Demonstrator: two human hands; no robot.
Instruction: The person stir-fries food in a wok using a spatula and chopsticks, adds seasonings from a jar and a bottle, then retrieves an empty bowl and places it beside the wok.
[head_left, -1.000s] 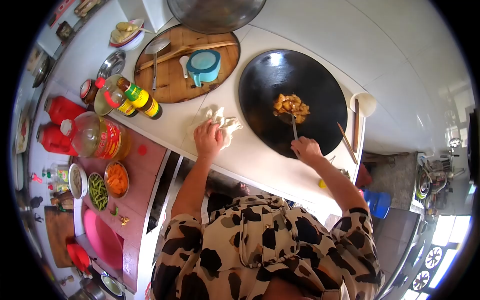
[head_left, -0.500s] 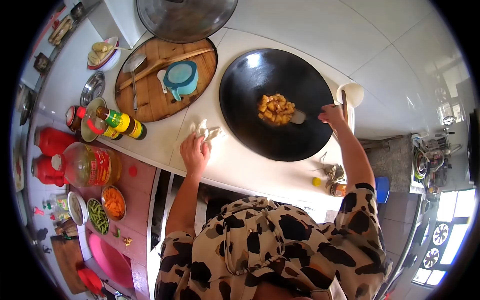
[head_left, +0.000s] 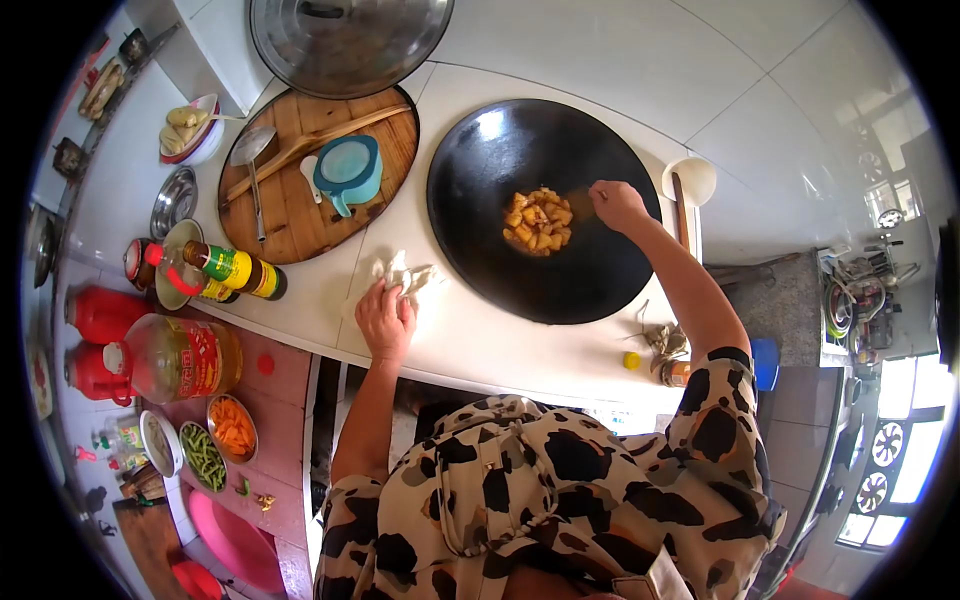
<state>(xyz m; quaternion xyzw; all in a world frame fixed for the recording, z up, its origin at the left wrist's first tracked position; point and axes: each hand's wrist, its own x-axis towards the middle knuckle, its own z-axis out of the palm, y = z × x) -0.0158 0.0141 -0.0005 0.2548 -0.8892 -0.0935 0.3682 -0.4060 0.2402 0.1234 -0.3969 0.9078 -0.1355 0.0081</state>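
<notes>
A big black wok (head_left: 545, 285) holds a heap of browned, glossy chunks of food (head_left: 538, 222). Over its right side my right hand (head_left: 615, 204) is closed round the grip of a spatula. The spatula's blade (head_left: 578, 207) is blurred by motion and sits just right of the food. My left hand (head_left: 385, 320) lies palm down on the counter, its fingers stretched out onto a crumpled white cloth (head_left: 408, 278).
Left of the wok, a round wooden board (head_left: 285, 215) carries a teal lidded container (head_left: 349, 170), a ladle (head_left: 256, 190) and a white spoon. A metal lid (head_left: 350, 45) leans behind. Sauce bottles (head_left: 240, 270), an oil jug (head_left: 185, 358), carrots (head_left: 232, 428) and green beans (head_left: 203, 460) stand further left.
My right hand has moved left and further over the wok with the spatula. The food is gathered more compactly. My left hand stays by the cloth, and the whole view has shifted slightly.
</notes>
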